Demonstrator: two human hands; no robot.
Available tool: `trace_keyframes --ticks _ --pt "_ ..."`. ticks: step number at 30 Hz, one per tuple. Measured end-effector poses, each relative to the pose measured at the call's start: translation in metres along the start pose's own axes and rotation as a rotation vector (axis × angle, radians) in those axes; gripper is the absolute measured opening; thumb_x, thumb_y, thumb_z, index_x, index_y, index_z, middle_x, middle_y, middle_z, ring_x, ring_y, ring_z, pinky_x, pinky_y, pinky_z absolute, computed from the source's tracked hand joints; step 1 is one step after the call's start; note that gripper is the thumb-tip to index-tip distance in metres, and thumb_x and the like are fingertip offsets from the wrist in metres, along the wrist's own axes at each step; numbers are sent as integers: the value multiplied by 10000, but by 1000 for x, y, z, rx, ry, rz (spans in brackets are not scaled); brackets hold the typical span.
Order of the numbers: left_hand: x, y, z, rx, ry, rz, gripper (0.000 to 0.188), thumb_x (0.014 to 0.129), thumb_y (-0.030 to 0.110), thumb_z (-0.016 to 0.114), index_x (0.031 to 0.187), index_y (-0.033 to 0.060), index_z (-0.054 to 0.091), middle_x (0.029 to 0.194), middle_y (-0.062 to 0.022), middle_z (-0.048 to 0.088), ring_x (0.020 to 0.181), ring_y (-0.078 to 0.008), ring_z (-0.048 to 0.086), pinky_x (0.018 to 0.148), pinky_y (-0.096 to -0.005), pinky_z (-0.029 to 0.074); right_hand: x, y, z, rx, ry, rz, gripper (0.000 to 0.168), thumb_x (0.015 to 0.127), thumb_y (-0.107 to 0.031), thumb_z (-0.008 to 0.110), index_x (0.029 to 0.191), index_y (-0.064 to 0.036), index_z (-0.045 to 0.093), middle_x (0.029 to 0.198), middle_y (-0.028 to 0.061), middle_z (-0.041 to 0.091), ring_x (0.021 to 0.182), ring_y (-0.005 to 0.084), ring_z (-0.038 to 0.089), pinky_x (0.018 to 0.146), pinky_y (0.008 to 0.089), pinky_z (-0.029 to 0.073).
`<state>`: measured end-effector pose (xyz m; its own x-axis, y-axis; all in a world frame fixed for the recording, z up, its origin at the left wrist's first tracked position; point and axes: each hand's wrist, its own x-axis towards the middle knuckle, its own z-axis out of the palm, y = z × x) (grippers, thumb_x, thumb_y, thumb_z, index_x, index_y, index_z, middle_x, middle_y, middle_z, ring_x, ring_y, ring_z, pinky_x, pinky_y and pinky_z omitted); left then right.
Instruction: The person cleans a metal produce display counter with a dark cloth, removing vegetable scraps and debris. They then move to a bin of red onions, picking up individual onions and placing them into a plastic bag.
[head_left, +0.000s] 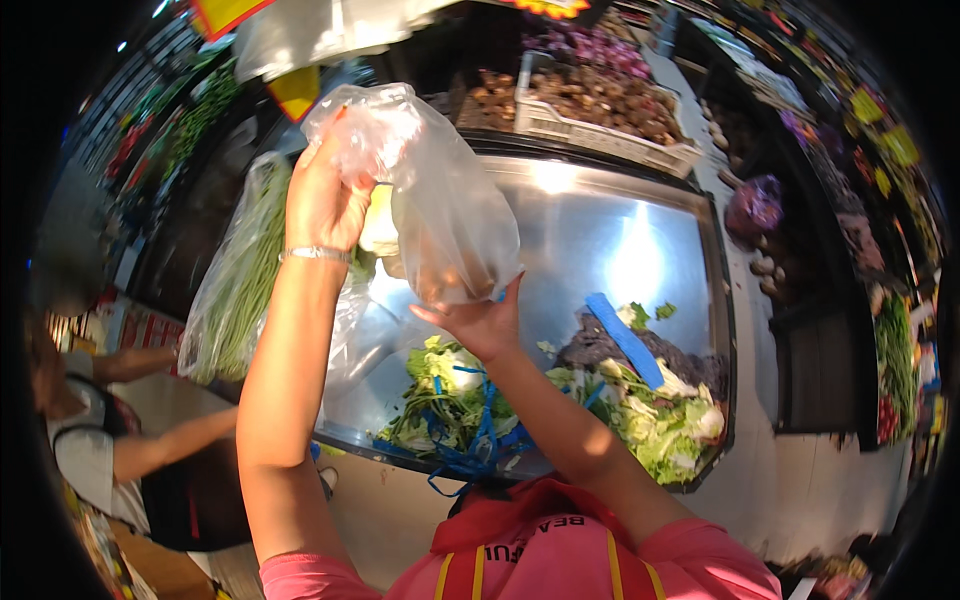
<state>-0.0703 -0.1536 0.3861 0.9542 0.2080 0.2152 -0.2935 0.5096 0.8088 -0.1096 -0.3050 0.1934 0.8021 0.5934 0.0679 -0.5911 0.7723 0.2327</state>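
Note:
A clear plastic bag (457, 202) with brownish produce in its bottom hangs above the metal counter (555, 225). My left hand (330, 187) grips the bag's gathered upper part, raised at the upper left. Under the bag's bottom, my right hand (480, 319) supports it with palm up and fingers spread. A pale yellow-green vegetable (381, 221), perhaps a cabbage, shows behind the bag, partly hidden. Leafy trimmings (442, 375) with blue ties (484, 442) lie along the near edge. More leaves (667, 420) lie at the right beside a dark cloth-like heap (600, 341) and a blue strip (624, 339).
A bag of long green beans (251, 277) is at the left, near another person (97, 442). A white crate (600, 135) of brown root vegetables borders the counter's far side. Produce shelves (825, 225) stand right. Plastic bags (322, 34) hang overhead.

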Motion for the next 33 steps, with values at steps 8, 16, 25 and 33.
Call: trace_keyframes --ticks 8,16,25,33 --pt "-36 -58 64 -18 -157 -102 308 878 107 529 1147 -27 460 1052 -157 581 927 -257 608 748 -385 552 -105 -120 16 -377 -187 -395 756 774 -733 328 1246 -155 449 1258 72 468 1112 287 448 933 479 349" --pt "-122 -149 180 -202 -515 -317 315 903 85 479 1204 -1 445 1159 -159 534 1016 -304 565 809 -411 522 -290 -182 34 -417 102 -634 678 861 -618 328 1315 -118 383 1342 98 399 1222 302 391 1000 462 316" --pt "-246 -277 372 -214 -412 -333 317 897 97 490 1184 -23 428 1135 -225 537 981 -326 584 766 -406 546 -472 -260 39 -294 184 -709 484 856 -425 462 1235 -123 477 1234 51 520 1103 251 504 889 420 424" --pt "-278 -345 460 -37 -235 -297 209 891 114 505 1087 45 485 1075 -171 584 913 -299 618 660 -328 550 -600 -401 92 -588 342 -723 418 858 -351 546 1192 -112 466 1111 42 574 954 199 592 730 345 504"
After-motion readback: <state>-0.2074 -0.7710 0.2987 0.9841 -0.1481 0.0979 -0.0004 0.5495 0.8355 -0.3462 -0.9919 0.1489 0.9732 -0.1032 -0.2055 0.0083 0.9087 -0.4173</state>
